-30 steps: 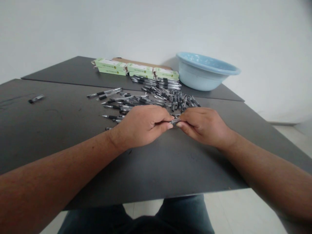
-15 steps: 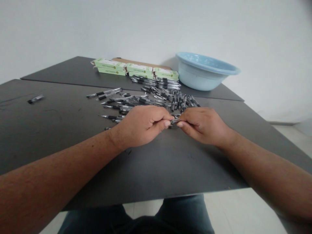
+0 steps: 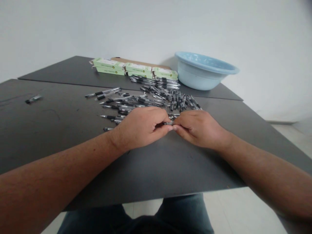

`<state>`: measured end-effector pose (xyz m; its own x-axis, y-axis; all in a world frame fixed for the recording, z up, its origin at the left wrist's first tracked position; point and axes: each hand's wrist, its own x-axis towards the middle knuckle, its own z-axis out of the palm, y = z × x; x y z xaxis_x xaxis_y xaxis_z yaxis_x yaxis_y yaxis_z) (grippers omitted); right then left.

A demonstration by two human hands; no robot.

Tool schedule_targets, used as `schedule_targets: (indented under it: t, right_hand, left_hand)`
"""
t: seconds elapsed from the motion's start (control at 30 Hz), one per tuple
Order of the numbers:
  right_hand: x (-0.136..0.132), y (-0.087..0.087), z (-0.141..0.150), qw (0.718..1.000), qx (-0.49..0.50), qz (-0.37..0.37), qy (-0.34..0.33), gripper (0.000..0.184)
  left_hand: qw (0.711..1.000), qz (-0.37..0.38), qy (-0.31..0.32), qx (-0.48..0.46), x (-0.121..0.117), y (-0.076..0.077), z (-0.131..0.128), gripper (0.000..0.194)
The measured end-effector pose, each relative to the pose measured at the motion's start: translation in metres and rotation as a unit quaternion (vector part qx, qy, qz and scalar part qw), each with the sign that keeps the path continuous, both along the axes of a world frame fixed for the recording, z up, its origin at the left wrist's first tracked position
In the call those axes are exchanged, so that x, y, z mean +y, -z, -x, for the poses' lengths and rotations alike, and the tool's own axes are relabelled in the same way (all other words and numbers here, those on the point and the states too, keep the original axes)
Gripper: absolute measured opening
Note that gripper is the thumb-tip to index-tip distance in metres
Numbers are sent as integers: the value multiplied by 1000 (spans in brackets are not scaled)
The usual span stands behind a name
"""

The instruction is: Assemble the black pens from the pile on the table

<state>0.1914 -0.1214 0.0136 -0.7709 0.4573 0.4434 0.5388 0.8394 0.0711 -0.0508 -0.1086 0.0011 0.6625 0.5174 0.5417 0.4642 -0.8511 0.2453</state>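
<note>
My left hand [image 3: 146, 126] and my right hand [image 3: 201, 128] meet over the near middle of the dark table. Between their fingertips is a pen [image 3: 168, 123], mostly covered by the fingers; only a short clear piece of it shows. Each hand is closed on it in a pinch, thumb below and forefinger above, and the two thumb tips touch or nearly touch. Just beyond the hands spreads a loose heap of clear pens with black grips [image 3: 151, 100], some partly hidden behind my left hand.
Green-and-white cartons [image 3: 110, 66] stand stacked along the back, with a brown board [image 3: 143, 61] behind them. A light blue basin [image 3: 204, 73] sits at the back right. One short pen piece [image 3: 34, 98] lies apart at the left. The dark table [image 3: 161, 172] has its near edge above my legs.
My right hand has moved left and slightly down, closing the gap to my left hand. Less of the pen shows between the fingertips.
</note>
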Motion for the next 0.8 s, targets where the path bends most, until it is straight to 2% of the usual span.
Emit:
schedule_targets:
  t: [0.13,0.27,0.53,0.7,0.8]
  right_hand:
    - [0,0,0,1000,0,3,8,32]
    - [1,-3,-1,1000,10,21,0,29]
    - [6,-7,-10,997,34,61,-23,24]
    - [6,-7,-8,997,26,64,-29,26]
    - [8,-12,-12,997,25,63,-22,28]
  left_hand:
    - [1000,-5,0,-11,0,0,-1,27]
    - [999,24,17,-27,2,0,1,23]
    - [996,64,47,-45,4,0,5,28]
    - [998,37,47,-34,6,-1,4,26]
    - [998,34,24,-41,5,-4,3,25]
